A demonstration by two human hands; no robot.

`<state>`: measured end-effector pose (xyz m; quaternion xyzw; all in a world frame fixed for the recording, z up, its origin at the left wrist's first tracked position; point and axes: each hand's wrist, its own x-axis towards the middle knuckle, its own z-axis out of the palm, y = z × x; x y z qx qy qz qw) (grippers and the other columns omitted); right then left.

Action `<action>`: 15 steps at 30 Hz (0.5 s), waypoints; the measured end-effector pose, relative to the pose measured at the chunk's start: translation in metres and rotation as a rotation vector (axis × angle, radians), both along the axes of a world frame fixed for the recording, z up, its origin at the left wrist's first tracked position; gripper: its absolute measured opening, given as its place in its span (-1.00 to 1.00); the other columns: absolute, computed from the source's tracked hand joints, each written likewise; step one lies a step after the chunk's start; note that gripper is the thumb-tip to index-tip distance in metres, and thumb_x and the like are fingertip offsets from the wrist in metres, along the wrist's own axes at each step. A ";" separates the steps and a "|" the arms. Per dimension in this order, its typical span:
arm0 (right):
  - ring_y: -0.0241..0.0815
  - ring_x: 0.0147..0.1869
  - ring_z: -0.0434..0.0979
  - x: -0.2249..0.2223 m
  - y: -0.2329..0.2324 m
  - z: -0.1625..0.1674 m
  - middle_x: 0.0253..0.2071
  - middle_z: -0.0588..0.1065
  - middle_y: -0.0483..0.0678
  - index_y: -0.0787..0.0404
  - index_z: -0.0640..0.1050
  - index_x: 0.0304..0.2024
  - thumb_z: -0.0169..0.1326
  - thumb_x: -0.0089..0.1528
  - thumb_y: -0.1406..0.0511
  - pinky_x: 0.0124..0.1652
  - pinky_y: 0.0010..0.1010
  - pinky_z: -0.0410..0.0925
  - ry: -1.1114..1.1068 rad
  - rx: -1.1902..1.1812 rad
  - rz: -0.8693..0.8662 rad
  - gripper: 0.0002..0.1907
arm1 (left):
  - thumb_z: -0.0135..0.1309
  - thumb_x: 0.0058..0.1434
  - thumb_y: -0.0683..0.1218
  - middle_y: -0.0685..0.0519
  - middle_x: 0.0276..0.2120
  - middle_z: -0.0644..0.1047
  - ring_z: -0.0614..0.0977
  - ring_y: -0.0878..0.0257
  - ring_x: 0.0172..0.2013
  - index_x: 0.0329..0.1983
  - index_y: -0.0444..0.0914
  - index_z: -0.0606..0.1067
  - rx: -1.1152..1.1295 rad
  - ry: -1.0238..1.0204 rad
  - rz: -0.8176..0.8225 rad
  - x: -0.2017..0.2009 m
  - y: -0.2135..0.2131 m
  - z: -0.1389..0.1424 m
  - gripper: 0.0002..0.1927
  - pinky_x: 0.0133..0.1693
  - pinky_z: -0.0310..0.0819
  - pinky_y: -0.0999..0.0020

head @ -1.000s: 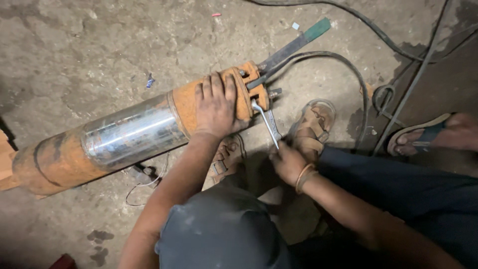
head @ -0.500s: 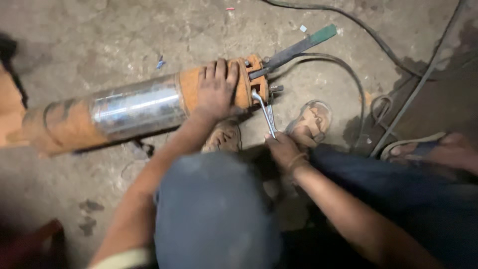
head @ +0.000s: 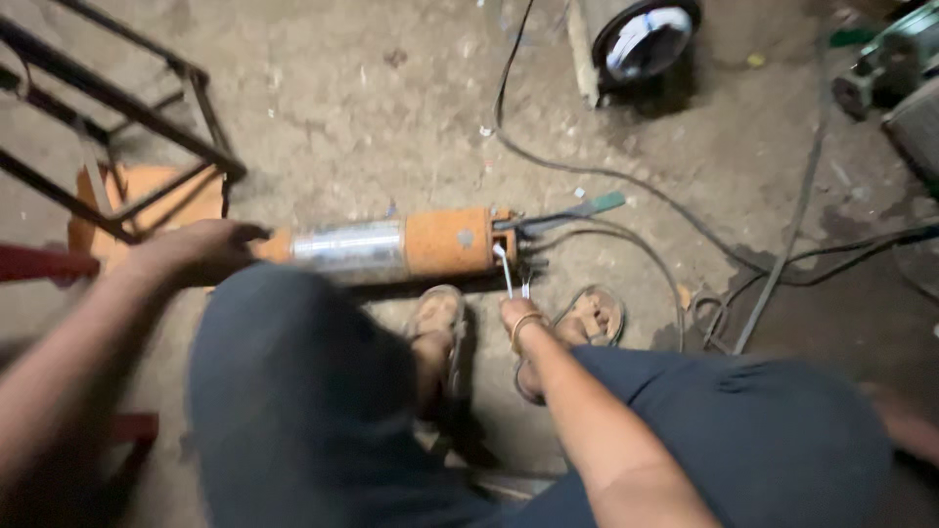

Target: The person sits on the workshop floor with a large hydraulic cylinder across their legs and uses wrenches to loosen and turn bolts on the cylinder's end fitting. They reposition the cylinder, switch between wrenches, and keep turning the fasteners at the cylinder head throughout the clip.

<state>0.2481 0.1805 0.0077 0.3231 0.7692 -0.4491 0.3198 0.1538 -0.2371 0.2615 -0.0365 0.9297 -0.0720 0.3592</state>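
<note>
Right hand (head: 516, 315) closed around slim metal wrench (head: 503, 266) at orange-and-steel cylindrical pump's (head: 391, 246) end, left hand (head: 191, 249) resting on opposite end, grip unclear.

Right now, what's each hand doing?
Left hand: laid on the left end of the pump; grip cannot be told.
Right hand: shut on the wrench.

Bare concrete floor (head: 372, 108) before you. Lying directly on it: an orange cylindrical pump (head: 391, 246) with a shiny steel midsection, black cables (head: 587, 171), a metal frame (head: 117, 108), and a round lamp (head: 641, 39).
</note>
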 end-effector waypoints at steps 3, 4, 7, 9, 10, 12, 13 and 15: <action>-0.04 -0.40 0.43 -0.009 -0.006 0.006 -0.45 0.47 0.05 0.27 0.57 -0.30 0.01 0.29 -0.02 -0.36 -0.13 0.26 -0.013 -0.041 -0.055 -0.53 | 0.22 0.11 0.47 -0.08 0.26 0.50 0.48 -0.01 0.28 0.32 -0.11 0.46 -0.244 -0.144 -0.229 -0.048 0.004 0.046 -0.15 0.27 0.34 0.02; -0.05 -0.44 0.39 -0.012 -0.007 0.005 -0.48 0.45 0.03 0.25 0.56 -0.33 0.01 0.29 -0.02 -0.39 -0.14 0.23 -0.020 -0.060 -0.073 -0.54 | 0.17 0.14 0.49 -0.12 0.23 0.55 0.54 -0.03 0.24 0.26 -0.16 0.50 -0.305 -0.128 -0.263 -0.074 0.015 0.058 -0.17 0.23 0.39 -0.02; -0.10 -0.53 0.28 -0.016 -0.010 0.000 -0.56 0.36 -0.03 0.20 0.52 -0.40 0.02 0.29 -0.01 -0.48 -0.17 0.13 -0.039 -0.117 -0.132 -0.57 | 0.16 0.15 0.45 -0.11 0.13 0.56 0.55 -0.02 0.13 0.18 -0.17 0.51 -0.293 -0.019 -0.390 -0.142 0.073 0.063 -0.24 0.13 0.40 -0.01; -0.14 -0.60 0.21 -0.015 -0.010 -0.005 -0.61 0.31 -0.08 0.17 0.49 -0.45 0.02 0.29 -0.01 -0.54 -0.19 0.07 -0.064 -0.180 -0.179 -0.58 | 0.16 0.16 0.42 -0.11 0.06 0.56 0.56 -0.01 0.06 0.12 -0.18 0.51 -0.173 0.017 -0.459 -0.173 0.126 0.038 -0.29 0.07 0.41 0.00; -0.15 -0.63 0.18 -0.014 -0.008 -0.007 -0.64 0.28 -0.10 0.15 0.47 -0.47 0.02 0.29 -0.01 -0.58 -0.20 0.04 -0.085 -0.205 -0.201 -0.58 | 0.16 0.17 0.41 -0.10 0.03 0.57 0.56 0.00 0.02 0.09 -0.19 0.52 -0.099 0.014 -0.478 -0.183 0.155 0.022 -0.31 0.03 0.41 0.01; -0.20 -0.69 0.10 -0.009 -0.004 -0.014 -0.70 0.21 -0.15 0.09 0.44 -0.53 0.02 0.29 0.01 -0.63 -0.24 -0.04 -0.115 -0.248 -0.258 -0.59 | 0.15 0.18 0.38 -0.10 -0.03 0.57 0.57 0.01 -0.05 0.03 -0.20 0.52 0.036 -0.021 -0.505 -0.198 0.209 -0.026 -0.36 -0.03 0.41 0.02; -0.22 -0.69 0.07 -0.006 0.000 -0.017 -0.71 0.18 -0.16 0.08 0.44 -0.52 0.00 0.29 0.00 -0.63 -0.27 -0.04 -0.176 -0.282 -0.271 -0.60 | 0.15 0.19 0.37 -0.10 -0.06 0.58 0.57 0.02 -0.08 0.01 -0.21 0.52 0.102 -0.058 -0.507 -0.197 0.228 -0.056 -0.38 -0.07 0.42 0.03; -0.27 -0.68 0.02 0.002 0.009 -0.027 -0.72 0.13 -0.19 0.04 0.44 -0.48 -0.02 0.30 -0.03 -0.62 -0.35 -0.06 -0.321 -0.371 -0.273 -0.60 | 0.14 0.20 0.34 -0.09 -0.13 0.58 0.58 0.03 -0.16 -0.05 -0.22 0.53 0.252 -0.151 -0.440 -0.175 0.268 -0.120 -0.42 -0.13 0.42 0.04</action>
